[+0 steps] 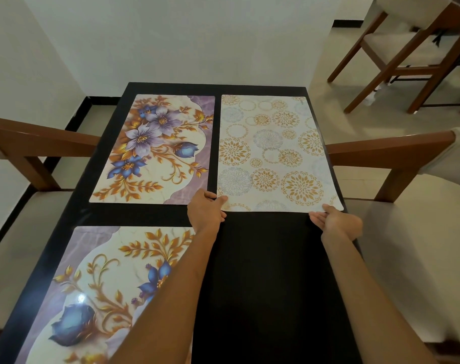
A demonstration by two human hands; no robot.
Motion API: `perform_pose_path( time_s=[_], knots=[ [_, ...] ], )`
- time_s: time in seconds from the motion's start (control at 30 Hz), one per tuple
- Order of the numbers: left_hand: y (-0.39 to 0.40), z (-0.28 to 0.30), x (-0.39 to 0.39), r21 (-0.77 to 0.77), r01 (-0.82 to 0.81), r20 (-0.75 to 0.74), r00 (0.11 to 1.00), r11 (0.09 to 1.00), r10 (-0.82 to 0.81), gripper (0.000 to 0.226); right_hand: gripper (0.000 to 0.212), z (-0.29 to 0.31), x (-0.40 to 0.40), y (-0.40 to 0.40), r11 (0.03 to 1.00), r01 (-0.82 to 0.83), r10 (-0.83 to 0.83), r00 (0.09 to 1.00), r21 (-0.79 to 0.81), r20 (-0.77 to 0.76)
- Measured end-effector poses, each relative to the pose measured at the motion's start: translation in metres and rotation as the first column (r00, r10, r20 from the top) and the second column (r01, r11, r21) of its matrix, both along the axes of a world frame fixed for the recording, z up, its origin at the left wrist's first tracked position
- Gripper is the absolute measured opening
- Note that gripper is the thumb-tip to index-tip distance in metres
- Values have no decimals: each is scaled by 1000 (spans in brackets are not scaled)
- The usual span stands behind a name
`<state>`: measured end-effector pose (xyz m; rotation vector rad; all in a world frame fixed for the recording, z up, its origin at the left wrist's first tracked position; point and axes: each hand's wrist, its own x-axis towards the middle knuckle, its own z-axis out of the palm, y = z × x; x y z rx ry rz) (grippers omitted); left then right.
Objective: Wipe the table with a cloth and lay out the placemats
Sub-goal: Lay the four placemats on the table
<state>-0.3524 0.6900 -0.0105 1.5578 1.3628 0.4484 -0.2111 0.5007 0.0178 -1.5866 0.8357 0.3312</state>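
A cream placemat with gold and grey medallions (273,151) lies flat on the far right quarter of a black table (265,271), gripped at its two near corners by a person reaching across. The left hand (205,210) pinches the near left corner, thumb on top and fingers curled beneath; the right hand (335,220) pinches the near right corner at the table's edge. Just beside it on the far left lies a floral placemat (155,148) in purple, blue and gold, and a second floral placemat (97,290) covers the near left quarter, partly hidden by the left forearm. Wooden chairs with pale seats stand at the left side (26,143), the right side (397,153) and farther off by the wall (412,48).
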Motion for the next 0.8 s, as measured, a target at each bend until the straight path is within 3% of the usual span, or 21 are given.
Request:
perform_pose_path(
  time_s=[0.17, 0.3, 0.4, 0.53, 0.67, 0.8],
  knots=[
    [1, 1, 0, 26, -15, -93, 996, 1000, 18, 26, 24, -1, -3, 0, 998, 7, -4, 999, -62, 39],
    [0, 6, 2, 137, 113, -267, 961, 984, -73, 29, 25, 0, -4, -1, 996, -17, 23, 998, -91, 61],
    [-10, 10, -3, 192, 150, -299, 950, 970, -88, 27, 28, 2, -7, -4, 999, -20, 23, 997, -45, 71],
    [-33, 17, -23, 225, 103, -148, 986, 969, -70, 24, 25, 5, -25, -16, 998, -58, 52, 989, 39, 140],
    [-59, 34, -53, 109, -30, 67, 998, 994, 22, 27, 15, 14, -68, -30, 978, -203, 185, 952, 51, 245],
    [-85, 44, -93, 35, -131, 133, 983, 991, 126, 25, 13, 28, -121, -41, 928, -372, 359, 899, 3, 251]
  ],
)
